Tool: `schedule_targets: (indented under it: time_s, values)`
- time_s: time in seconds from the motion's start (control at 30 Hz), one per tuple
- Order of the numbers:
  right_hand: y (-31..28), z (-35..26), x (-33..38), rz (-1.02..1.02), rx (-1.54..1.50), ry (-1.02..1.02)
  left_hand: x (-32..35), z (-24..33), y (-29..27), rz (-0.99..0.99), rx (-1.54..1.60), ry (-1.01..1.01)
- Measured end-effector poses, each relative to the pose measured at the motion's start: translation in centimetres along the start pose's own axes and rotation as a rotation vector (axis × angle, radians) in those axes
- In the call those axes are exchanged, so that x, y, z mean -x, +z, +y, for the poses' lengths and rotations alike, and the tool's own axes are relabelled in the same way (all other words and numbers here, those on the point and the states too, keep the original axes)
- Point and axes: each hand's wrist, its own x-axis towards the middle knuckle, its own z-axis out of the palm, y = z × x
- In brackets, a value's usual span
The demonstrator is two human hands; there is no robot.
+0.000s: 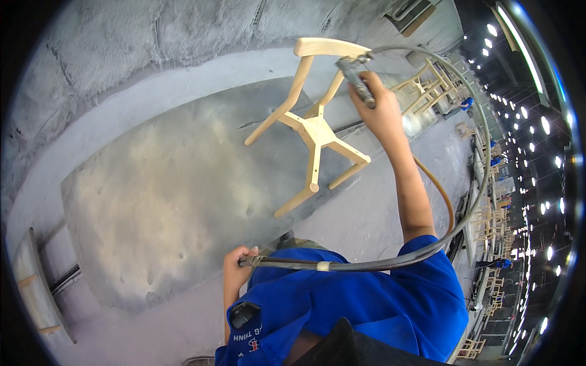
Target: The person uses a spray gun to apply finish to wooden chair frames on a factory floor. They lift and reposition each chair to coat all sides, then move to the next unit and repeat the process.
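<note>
Spray gun: the metal spray gun sits in the right hand, fingers wrapped closed around its grip, arm stretched out. It is held at the upper middle of the view, just beside the top rail of the chair.
Gun axis: its long body runs from the hand up and to the left, the nozzle end toward the chair's back rail; whether it touches the wood I cannot tell.
Chair: a bare pale wooden chair frame stands in front of the person, curved back rail at the top, crossed seat braces in the middle, legs splaying down-left and down-right.
Hose: a grey hose leaves the gun, arcs wide to the right, and comes back across the blue shirt.
Left hand: the left hand is closed around the hose's near end, close to the chest.
Second line: an orange-brown tube runs beside the right forearm.
Open room: the grey dusted wall panel behind and left of the chair is bare; the floor strip below the chair legs is open.
Edges: a pale ledge borders the panel above.
In the way: on the right, well apart, rows of other wooden chair frames and distant workers in blue line the hall.
</note>
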Motion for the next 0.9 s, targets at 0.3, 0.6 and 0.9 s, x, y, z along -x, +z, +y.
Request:
schedule_targets:
  time_s: [0.3,0.6,0.9]
  values:
    - [2.0,2.8,-0.8,-0.174,-0.307,0.063,0.6,0.8,2.8,0.065,0.008,-0.075]
    - [-0.7,19.6,-2.9,0.23,-0.24,0.333,-0.3,3.7,9.2,0.097,-0.048,-0.127]
    - [-0.5,30.2,1.7,0.306,-0.42,0.572,-1.2,6.2,17.5,0.082,-0.149,-0.107]
